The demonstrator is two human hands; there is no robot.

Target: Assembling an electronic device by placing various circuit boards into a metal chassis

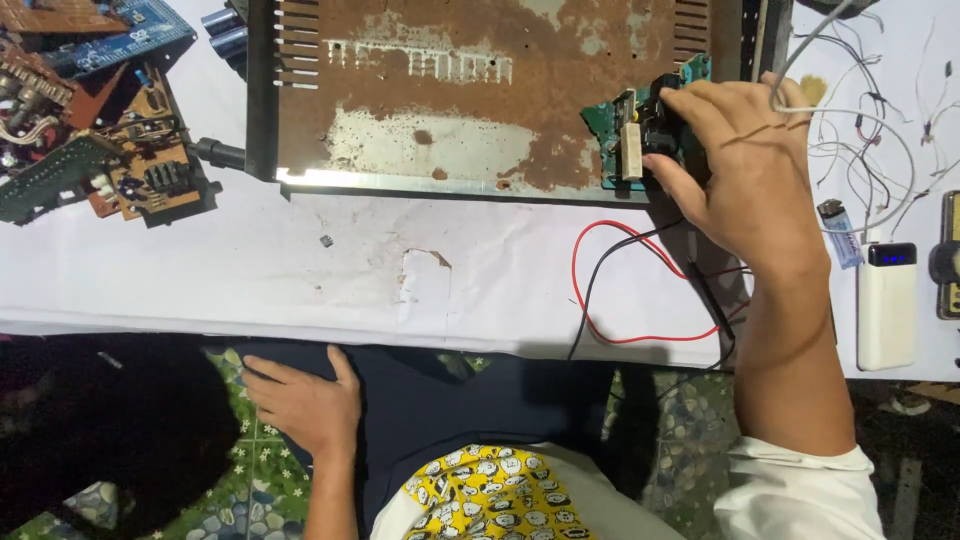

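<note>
Pinching the green circuit board [640, 130] steady on the rusty chassis [480, 90], my right hand [745, 180] grips it; left hand [300, 400] rests flat, fingers open, on my lap.

The right hand [745, 165] is gripping a green circuit board [640, 135] lying on a rusty metal chassis [470, 90], while the left hand [300, 400] is resting flat on the lap.

Setting as I logged it: tabletop [200, 280] under a white cloth, torn at one spot near the front edge. Floor [230, 500] below showed a green covering with small white flowers on my left and rounded pebble-like stones on my right. Light fell bright on the cloth; the floor lay in shadow.
</note>
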